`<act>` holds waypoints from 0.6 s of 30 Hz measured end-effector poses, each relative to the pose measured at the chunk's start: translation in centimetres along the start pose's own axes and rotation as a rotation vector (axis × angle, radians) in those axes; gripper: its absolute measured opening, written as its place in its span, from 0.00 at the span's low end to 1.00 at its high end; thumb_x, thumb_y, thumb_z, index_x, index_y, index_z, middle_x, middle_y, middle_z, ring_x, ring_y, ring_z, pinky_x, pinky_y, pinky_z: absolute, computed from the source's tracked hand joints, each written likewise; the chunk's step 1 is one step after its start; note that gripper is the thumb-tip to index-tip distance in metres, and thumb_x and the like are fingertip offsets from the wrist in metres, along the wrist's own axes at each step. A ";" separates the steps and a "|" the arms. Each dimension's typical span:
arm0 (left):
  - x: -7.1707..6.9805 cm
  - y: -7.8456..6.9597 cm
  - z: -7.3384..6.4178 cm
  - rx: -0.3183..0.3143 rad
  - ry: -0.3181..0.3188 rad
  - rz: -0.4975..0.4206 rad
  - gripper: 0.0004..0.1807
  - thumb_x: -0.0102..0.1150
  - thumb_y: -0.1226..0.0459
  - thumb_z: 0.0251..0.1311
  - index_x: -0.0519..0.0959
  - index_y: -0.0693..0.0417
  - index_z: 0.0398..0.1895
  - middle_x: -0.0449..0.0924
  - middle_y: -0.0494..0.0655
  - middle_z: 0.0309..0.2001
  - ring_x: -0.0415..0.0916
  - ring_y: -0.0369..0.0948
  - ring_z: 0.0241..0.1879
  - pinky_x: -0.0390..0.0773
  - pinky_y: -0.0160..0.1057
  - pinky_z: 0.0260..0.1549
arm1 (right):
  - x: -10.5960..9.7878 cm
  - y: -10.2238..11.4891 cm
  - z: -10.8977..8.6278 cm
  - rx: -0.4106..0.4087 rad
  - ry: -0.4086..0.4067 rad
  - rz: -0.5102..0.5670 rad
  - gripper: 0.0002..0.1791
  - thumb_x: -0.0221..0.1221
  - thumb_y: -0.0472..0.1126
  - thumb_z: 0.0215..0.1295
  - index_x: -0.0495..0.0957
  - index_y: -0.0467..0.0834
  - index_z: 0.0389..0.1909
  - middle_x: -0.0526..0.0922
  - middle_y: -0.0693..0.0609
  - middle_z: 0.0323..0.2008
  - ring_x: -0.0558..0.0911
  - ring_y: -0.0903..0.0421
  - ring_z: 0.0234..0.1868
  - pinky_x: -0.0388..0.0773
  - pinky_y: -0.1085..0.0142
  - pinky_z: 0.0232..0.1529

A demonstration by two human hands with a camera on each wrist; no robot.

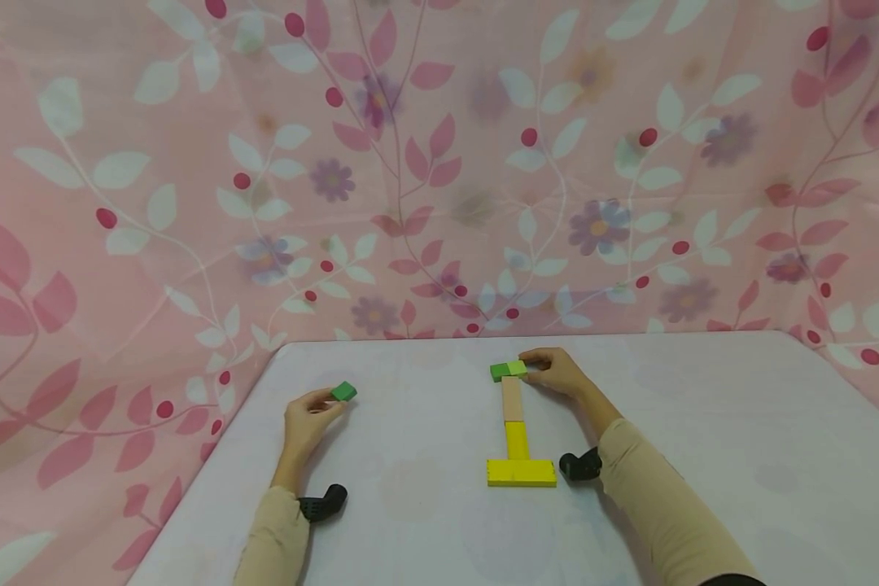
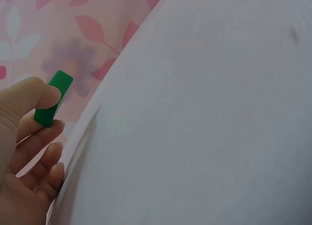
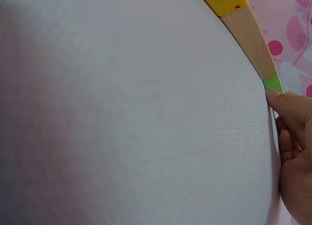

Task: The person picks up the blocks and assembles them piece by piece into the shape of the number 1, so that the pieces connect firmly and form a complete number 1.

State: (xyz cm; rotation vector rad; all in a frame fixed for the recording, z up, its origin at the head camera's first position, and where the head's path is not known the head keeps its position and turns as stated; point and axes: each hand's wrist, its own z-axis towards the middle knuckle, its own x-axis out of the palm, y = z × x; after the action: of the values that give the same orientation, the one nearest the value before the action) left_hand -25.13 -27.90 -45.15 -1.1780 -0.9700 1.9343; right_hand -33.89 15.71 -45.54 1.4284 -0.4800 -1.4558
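Observation:
Off to the left, above the white table, my left hand (image 1: 309, 422) holds a small green block (image 1: 343, 391). The left wrist view shows thumb and fingers pinching this green block (image 2: 59, 83). At the far end of a block layout, my right hand (image 1: 559, 373) grips a light green block (image 1: 517, 369) by its right side. A darker green block (image 1: 499, 373) sits against its left side. Below these lie a plain wooden block (image 1: 512, 399), a yellow block (image 1: 517, 440) and a wide yellow block (image 1: 522, 473) across the bottom. The right wrist view partly hides the light green block (image 3: 273, 84) behind the thumb.
The white table (image 1: 410, 537) ends at a far edge just beyond the green blocks. Behind it hangs a pink floral cloth (image 1: 439, 179), which also runs down the left side. Black wrist devices (image 1: 324, 503) are worn on both forearms, the right one close to the wide yellow block.

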 end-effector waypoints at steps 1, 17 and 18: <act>0.1 0.0 0.0 0.000 0.003 -0.002 0.17 0.68 0.71 0.46 0.82 0.65 0.42 0.83 0.59 0.34 0.74 0.34 0.27 0.71 0.26 0.30 | 0.0 0.0 0.0 -0.002 0.002 -0.006 0.21 0.62 0.29 0.55 0.75 0.29 0.52 0.78 0.34 0.51 0.75 0.40 0.52 0.69 0.48 0.57; 2.0 -0.8 0.2 0.013 0.054 -0.018 0.17 0.69 0.69 0.46 0.83 0.63 0.43 0.83 0.58 0.37 0.74 0.35 0.31 0.72 0.28 0.32 | -0.1 0.0 0.0 -0.003 0.002 0.010 0.22 0.62 0.28 0.55 0.75 0.28 0.52 0.78 0.34 0.51 0.75 0.40 0.54 0.68 0.48 0.57; 2.1 -0.9 0.3 0.013 0.057 -0.022 0.17 0.69 0.69 0.46 0.83 0.63 0.43 0.83 0.58 0.37 0.74 0.36 0.31 0.72 0.28 0.31 | -0.1 0.0 0.0 -0.006 0.003 0.009 0.22 0.62 0.28 0.55 0.75 0.28 0.52 0.78 0.34 0.51 0.75 0.39 0.54 0.68 0.48 0.57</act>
State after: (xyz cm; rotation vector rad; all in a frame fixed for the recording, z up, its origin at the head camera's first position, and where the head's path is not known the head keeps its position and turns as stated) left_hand -26.02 -25.80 -45.22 -1.2039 -0.9354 1.8774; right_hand -33.92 15.78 -45.53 1.4222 -0.4795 -1.4468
